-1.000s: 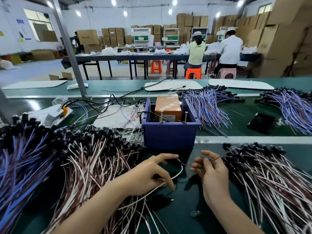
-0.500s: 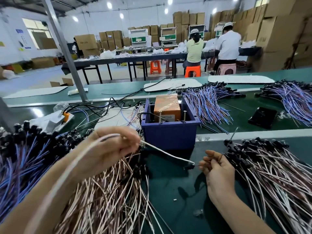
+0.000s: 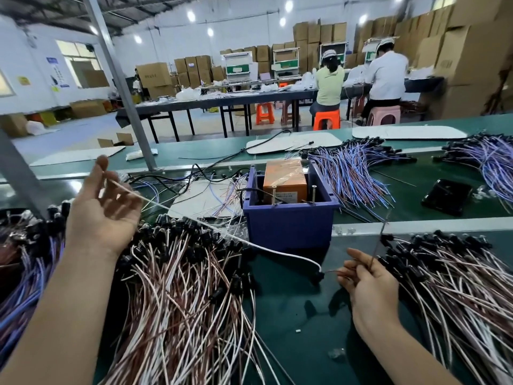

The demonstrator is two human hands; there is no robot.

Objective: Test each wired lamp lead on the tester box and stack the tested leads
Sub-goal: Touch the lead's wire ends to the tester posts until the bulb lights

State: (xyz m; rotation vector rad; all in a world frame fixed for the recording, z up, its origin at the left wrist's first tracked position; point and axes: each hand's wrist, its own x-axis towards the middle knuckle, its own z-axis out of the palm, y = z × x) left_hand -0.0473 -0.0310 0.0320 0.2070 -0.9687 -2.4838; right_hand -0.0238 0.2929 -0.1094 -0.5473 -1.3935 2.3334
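My left hand (image 3: 102, 215) has swung up and out to the left since half a second ago, and where it was curled round the lead (image 3: 277, 250) it is now loosely open, thumb up and fingers spread. The white wire only lies across the fingers; I see no firm grip on it. From there the lead slopes down over the left pile (image 3: 177, 287) and in front of the tester box (image 3: 288, 226), ending with its black lamp end (image 3: 317, 276) on the green belt (image 3: 291, 329), just beside my right hand (image 3: 366, 284). That hand stays low by the right pile (image 3: 458, 287), fingers curled, pinching a thin wire (image 3: 376, 245) that stands up from it. I judge this lead is tested and I am at the stacking step, letting it go onto the left pile. Next I need to drop it so it lies along the others, then bring the thin wire's ends to the two posts (image 3: 313, 193) standing in the box.
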